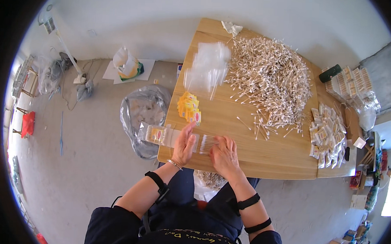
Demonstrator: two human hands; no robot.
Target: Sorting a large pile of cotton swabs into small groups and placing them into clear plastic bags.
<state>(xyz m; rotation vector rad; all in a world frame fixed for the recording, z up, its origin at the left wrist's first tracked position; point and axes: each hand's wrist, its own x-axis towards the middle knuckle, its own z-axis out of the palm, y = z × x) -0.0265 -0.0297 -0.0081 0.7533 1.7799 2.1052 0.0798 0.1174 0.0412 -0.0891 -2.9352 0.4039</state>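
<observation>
Hands (184, 147) (224, 157) by cotton swabs (207, 144), red-labelled yellow cards (188, 107) just beyond

"How does the surface (281, 160) look on your feed?"

"Pale wood, as I see it. A big heap of cotton swabs (271, 77) covers its far side, with strays toward the middle."

"And left of that?"

"I've got flat clear bags (206, 66), then yellow cards (188, 106) nearer. A short row of swabs (207, 144) lies by the near edge; a filled pouch (156, 134) juts past the left edge."

"Anything else?"

"A white scrap (232, 28) (crumpled, material unclear) at the far edge."
</observation>
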